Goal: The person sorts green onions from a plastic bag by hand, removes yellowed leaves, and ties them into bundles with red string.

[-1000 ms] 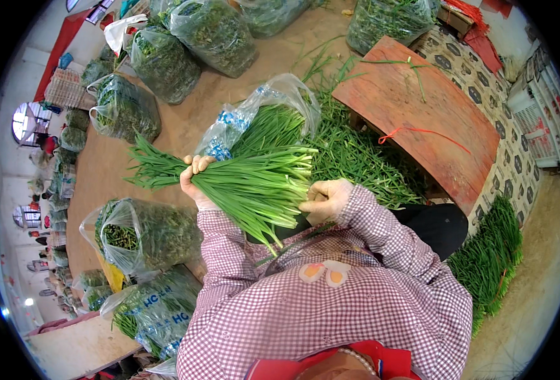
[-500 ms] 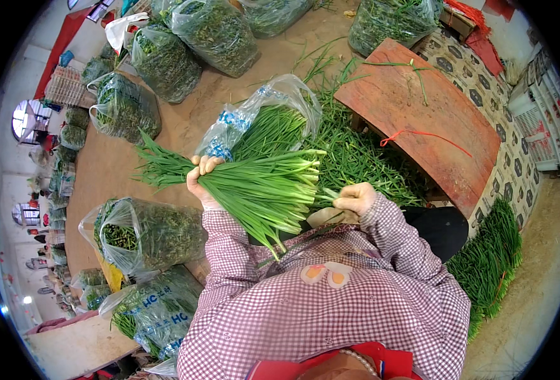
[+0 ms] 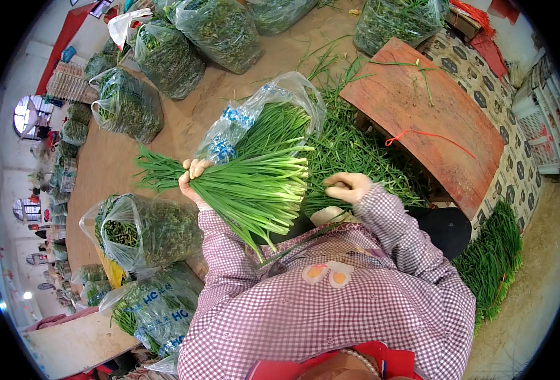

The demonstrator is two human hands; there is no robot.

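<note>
While the left hand (image 3: 194,178) has a snug grip around a green bunch (image 3: 251,187), the right hand (image 3: 349,188) hangs curled near its pale ends, can't tell if it's pinching anything. Looks like picking-over, next calls for a light touch; loose greens (image 3: 368,158) lie beyond.

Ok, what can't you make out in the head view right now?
All in the head view:
Palm of the left hand: hidden by its grip on the green bunch.
Whether the right hand pinches anything: too small to tell.
Near end of the clear bag: covered by the bunch.
White crates: cut off by the picture's round edge.
</note>
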